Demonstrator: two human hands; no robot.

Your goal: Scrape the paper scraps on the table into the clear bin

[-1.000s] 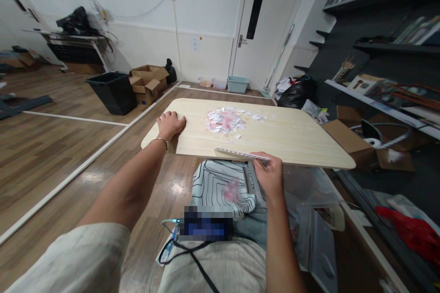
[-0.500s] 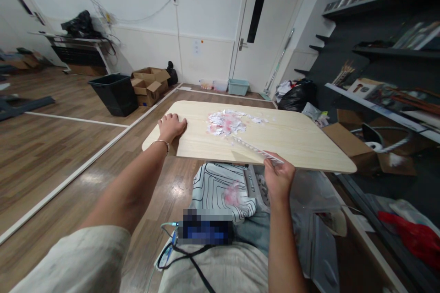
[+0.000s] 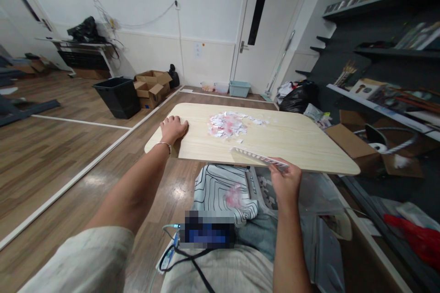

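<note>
My left hand (image 3: pixel 173 128) lies palm down on the left near corner of a light wooden table (image 3: pixel 302 139), fingers curled a little, holding nothing. My right hand (image 3: pixel 286 183) sits at the table's near edge and grips one end of a long white ruler-like strip (image 3: pixel 256 156). The strip reaches left over the tabletop, just short of a heap of torn white and pink paper scraps (image 3: pixel 227 124) in the middle of the table.
A clear plastic bin (image 3: pixel 309 192) with scraps in it sits under the table edge by my lap. A black bin (image 3: pixel 118 97) and cardboard boxes (image 3: pixel 153 87) stand on the floor at left. Shelves (image 3: pixel 388 50) and boxes line the right wall.
My right hand has shifted right along the near edge, and the strip it holds has swung out over the tabletop towards the scraps. My left hand has stayed put.
</note>
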